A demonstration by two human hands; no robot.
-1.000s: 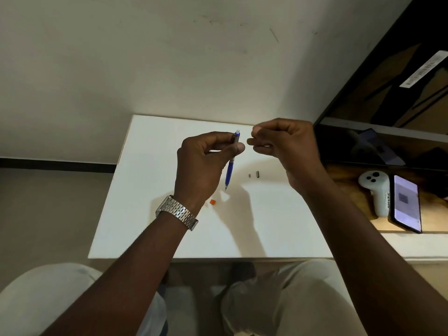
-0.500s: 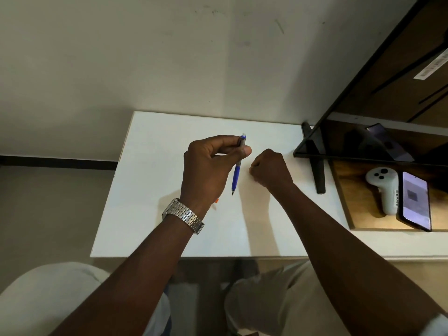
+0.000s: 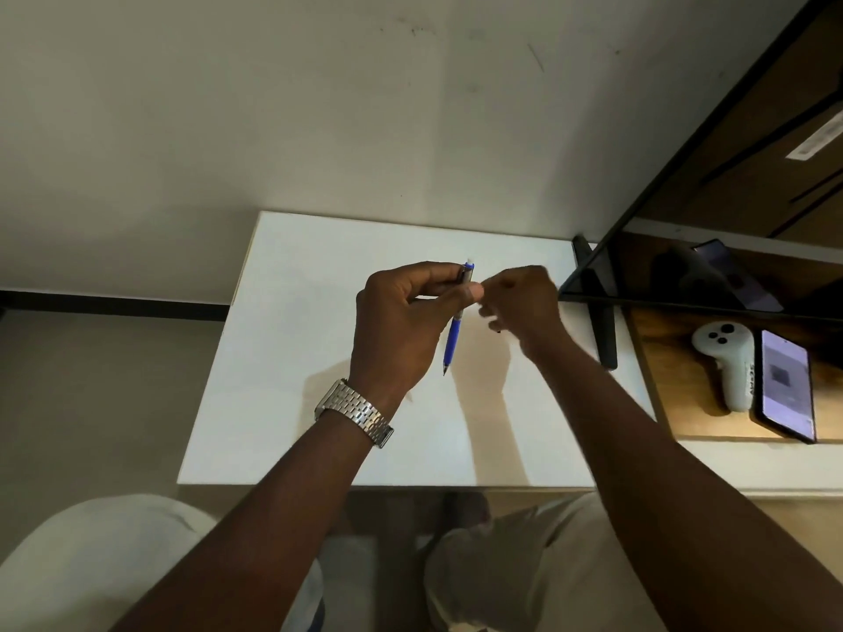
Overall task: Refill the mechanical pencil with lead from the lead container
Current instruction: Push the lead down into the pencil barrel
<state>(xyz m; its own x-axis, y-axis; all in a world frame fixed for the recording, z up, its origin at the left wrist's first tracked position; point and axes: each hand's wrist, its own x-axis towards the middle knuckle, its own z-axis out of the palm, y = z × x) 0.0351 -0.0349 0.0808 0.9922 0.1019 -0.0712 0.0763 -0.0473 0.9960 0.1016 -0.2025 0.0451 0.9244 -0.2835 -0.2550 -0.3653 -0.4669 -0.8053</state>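
Pinched between thumb and fingers, the left hand [image 3: 401, 321] holds the blue mechanical pencil [image 3: 457, 319] near-upright, tip down, above the white table [image 3: 296, 358]. Just right of it, the blurred right hand [image 3: 522, 303] is curled with fingertips drawn together beside the pencil's top; what it holds cannot be told.

White controller [image 3: 725, 362], phone [image 3: 787, 385], monitor [image 3: 730, 184], white table [image 3: 283, 358]

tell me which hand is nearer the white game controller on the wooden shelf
Right. The right hand hovers over the table just left of the white game controller; the left hand, holding the blue mechanical pencil, is farther left.
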